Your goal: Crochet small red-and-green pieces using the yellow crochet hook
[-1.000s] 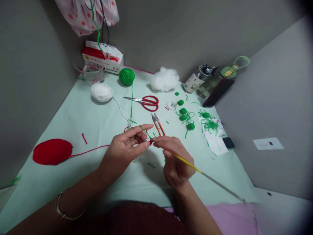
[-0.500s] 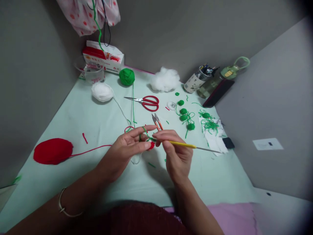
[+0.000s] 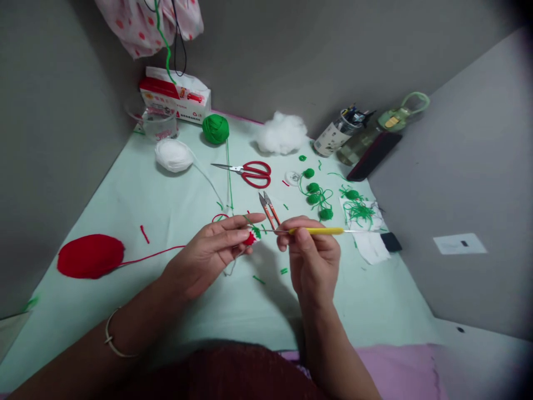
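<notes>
The left hand (image 3: 208,253) pinches a small red crocheted piece with a green yarn edge (image 3: 251,237) between thumb and fingertips, its grip closed on the piece just above the pale green desk (image 3: 175,200). The right hand (image 3: 312,253) has its grip closed around the yellow handle of a thin metal crochet hook (image 3: 316,231), thumb and forefinger on the handle. The hook's long axis lies nearly level, running left to right, with its fine working end pointing left at the crocheted piece and its bare metal tail sticking out to the right past the hand. So the piece lies directly left of the right hand, at or just touching the hook's tip; whether the tip is inside a stitch is too small to tell. A green strand (image 3: 229,172) runs from the left hand's fingers up the desk to a ball of green yarn (image 3: 215,129), and a red strand leads left to a flat mass of red yarn (image 3: 90,255). Beyond the hands lie orange-handled thread snips (image 3: 269,208), red-handled scissors (image 3: 250,172), a ball of white yarn (image 3: 174,155) and a tuft of white stuffing (image 3: 282,133). To the right, several small green crocheted balls (image 3: 316,194) lie loose on the desk. A cylindrical tin (image 3: 333,136) at the back holds what look like pens or tools, and a clear plastic tub (image 3: 156,123) stands at the far left; its contents cannot be made out.
</notes>
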`<state>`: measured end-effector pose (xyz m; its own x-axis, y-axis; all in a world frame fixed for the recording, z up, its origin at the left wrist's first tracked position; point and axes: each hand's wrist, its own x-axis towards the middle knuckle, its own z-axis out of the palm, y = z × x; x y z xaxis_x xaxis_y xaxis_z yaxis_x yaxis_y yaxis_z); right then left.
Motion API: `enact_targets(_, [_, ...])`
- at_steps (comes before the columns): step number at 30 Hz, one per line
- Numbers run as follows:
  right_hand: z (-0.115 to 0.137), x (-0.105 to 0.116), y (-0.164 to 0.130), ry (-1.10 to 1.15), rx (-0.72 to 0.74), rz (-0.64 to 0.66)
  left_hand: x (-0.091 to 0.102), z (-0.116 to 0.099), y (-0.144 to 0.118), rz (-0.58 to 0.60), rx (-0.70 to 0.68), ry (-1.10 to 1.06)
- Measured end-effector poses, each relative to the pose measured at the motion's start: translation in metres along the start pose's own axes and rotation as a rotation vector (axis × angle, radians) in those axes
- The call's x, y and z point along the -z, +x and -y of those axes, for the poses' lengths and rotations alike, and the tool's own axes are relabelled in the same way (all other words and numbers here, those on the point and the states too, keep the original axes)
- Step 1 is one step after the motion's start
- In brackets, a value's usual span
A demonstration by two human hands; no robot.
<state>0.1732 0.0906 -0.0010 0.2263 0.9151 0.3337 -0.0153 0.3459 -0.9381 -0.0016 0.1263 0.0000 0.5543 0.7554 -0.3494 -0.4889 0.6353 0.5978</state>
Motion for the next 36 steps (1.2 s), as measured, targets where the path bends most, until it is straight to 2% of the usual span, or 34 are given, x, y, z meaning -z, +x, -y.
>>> enact_targets(2, [-0.001, -0.001, 0.000, 0.077, -0.060, 0.053, -0.001, 0.001, -0.001, 0.015, -0.020, 0.047])
enact_targets(5, [-0.004, -0.003, -0.003, 0.045, -0.089, 0.100, -0.004, 0.004, -0.002, 0.041, -0.054, 0.116])
enact_targets(10, [-0.007, -0.002, -0.002, 0.144, -0.146, 0.083, -0.002, 0.004, -0.003, 0.017, -0.088, 0.202])
enact_targets(15, [-0.003, -0.002, 0.001, 0.207, -0.144, 0.091, 0.002, 0.004, -0.003, -0.038, -0.086, 0.255])
enact_targets(23, [0.006, 0.000, -0.007, -0.089, 0.096, 0.137, 0.003, 0.000, -0.005, -0.079, -0.161, 0.311])
enact_targets(31, [0.003, -0.001, -0.008, -0.134, 0.159, 0.156, 0.004, 0.003, -0.005, -0.097, -0.224, 0.356])
enact_targets(36, [0.004, -0.004, -0.009, -0.332, 0.341, 0.202, -0.001, 0.003, -0.007, -0.179, -0.271, 0.417])
